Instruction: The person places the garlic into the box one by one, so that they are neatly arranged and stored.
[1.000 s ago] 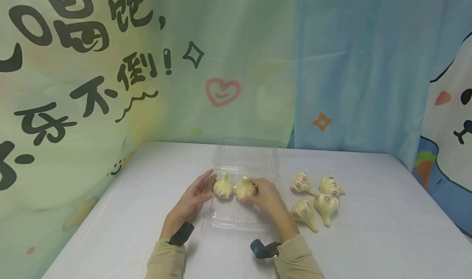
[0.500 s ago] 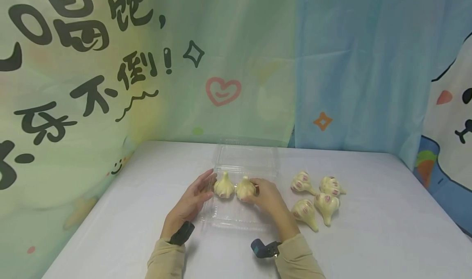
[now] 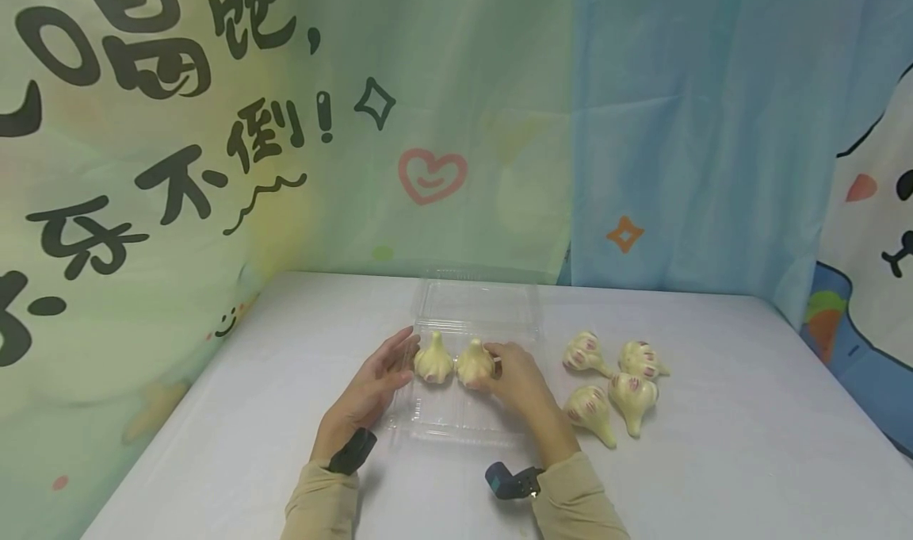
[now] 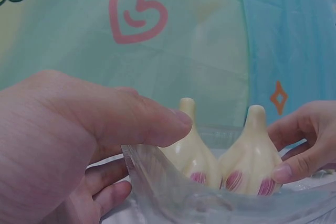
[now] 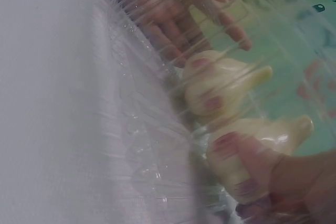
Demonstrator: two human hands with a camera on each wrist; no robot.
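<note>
Two pale garlic bulbs stand side by side, stems up, in a clear plastic clamshell box [image 3: 456, 423]. My right hand [image 3: 519, 377] pinches the right garlic bulb [image 3: 474, 364], its thumb on the near side and fingers round the far side. The left garlic bulb [image 3: 433, 359] sits next to it, with purple streaks low on its skin in the left wrist view. My left hand [image 3: 369, 383] is at the box's left wall, thumb [image 4: 157, 124] above the rim and fingers outside, loosely extended. Whether they press the wall is hard to tell.
Several more garlic bulbs [image 3: 632, 397] lie in a loose group on the white table [image 3: 742, 445], right of the box. The box's lid [image 3: 476, 302] lies folded back toward the far table edge. A printed curtain [image 3: 485, 128] hangs behind.
</note>
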